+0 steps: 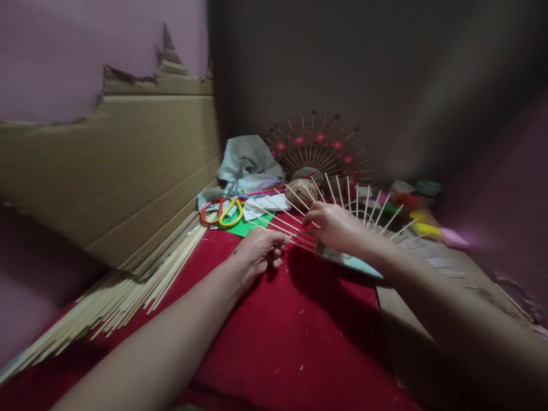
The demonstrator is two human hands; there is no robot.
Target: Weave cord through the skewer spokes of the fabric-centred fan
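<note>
A half-round fan of thin wooden sticks (358, 200) spreads out in front of me, low over the red cloth. My left hand (263, 251) is closed in a pinch at the tip of one stick on the fan's left side. My right hand (336, 225) reaches over the fan from the right, its fingers pressed together among the sticks. What those fingers hold is too small to make out. Just behind the fan sits a ball of brown twine (301, 193). Under my right wrist lies a pale blue, flat item (353, 264), partly covered.
Red- and yellow-handled scissors (231, 212) lie on green paper (250, 227). Loose sticks (124, 302) are heaped beside the leaning cardboard (141, 160) at left. A finished-looking flowered stick fan (319, 140) stands at the back, beside a grey cloth (250, 162). Red cloth (291, 331) covers the surface.
</note>
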